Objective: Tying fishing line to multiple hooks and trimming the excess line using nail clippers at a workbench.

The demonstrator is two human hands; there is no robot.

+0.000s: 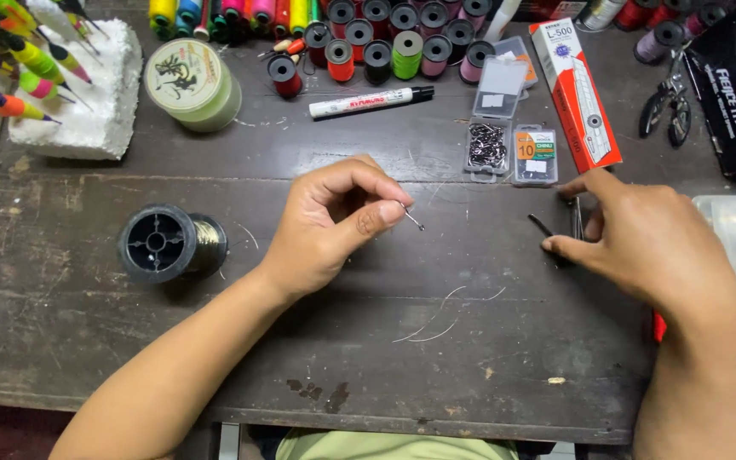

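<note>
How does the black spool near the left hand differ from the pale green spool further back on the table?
The black spool lies on its side, showing its open hub, while the pale green spool rests flat with a printed label on top. The black spool carries dark line; the pale green spool is light and translucent. The black spool is closer to the left hand, which pinches a small hook. Both are round and rest on the dark wooden table.

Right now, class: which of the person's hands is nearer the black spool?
Left. The left hand is just to the right of the black spool, with bare table between them; the right hand is far off on the table's other side.
</note>
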